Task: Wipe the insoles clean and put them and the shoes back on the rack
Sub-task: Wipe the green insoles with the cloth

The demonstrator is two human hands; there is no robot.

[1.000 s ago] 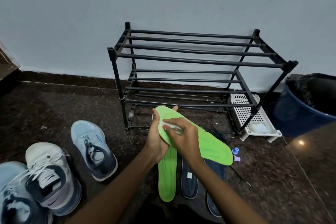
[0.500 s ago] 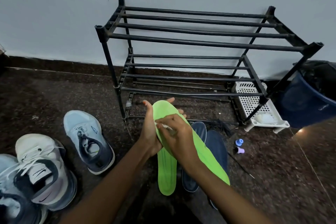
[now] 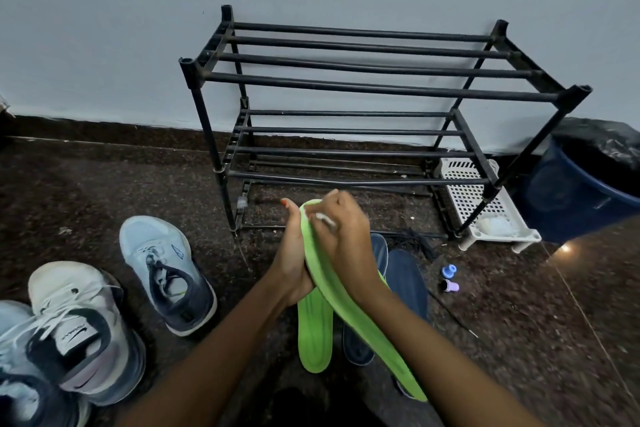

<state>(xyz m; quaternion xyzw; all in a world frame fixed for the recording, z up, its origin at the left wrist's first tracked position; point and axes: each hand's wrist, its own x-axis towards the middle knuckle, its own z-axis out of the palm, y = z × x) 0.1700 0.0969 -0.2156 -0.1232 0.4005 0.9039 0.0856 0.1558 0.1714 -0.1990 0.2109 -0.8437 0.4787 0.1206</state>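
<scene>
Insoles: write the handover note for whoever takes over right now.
Now: left grip holds the green insole from behind; right grip pinches a white wipe against its toe end.
On the floor: second green insole, two dark blue insoles, shoes to the left.
Done: cannot tell which insoles are already clean. No shoe or insole is on the rack.
Left: finish wiping, then put insoles and shoes on the rack.
</scene>
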